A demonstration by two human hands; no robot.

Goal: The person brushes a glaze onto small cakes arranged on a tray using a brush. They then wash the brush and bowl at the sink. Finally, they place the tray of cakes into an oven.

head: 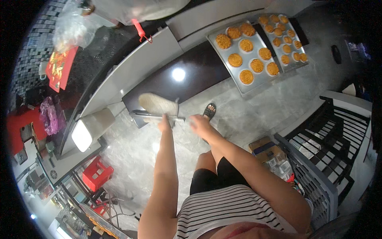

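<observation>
My left hand (165, 123) is closed around a long metal tool (155, 116), which looks like tongs, with dark parts at its left end. Right behind the tool is a beige cloth oven mitt (158, 104), blurred. I cannot tell whether the same hand grips the mitt too. Close to the tool's right end is my right hand (200, 123), smeared by motion. Its fingers seem loosely bent, and nothing distinct shows in them. Both hands are in front of the near left end of a dark, glossy surface (197, 71).
Golden baked rounds in white paper cups fill two metal trays (243, 76) (279, 53) at upper right. A beige bin-like box (101, 124) and a red plastic stool (98, 174) stand left. On the right are a black slatted rack (334, 131) and a grey plastic crate (310, 170).
</observation>
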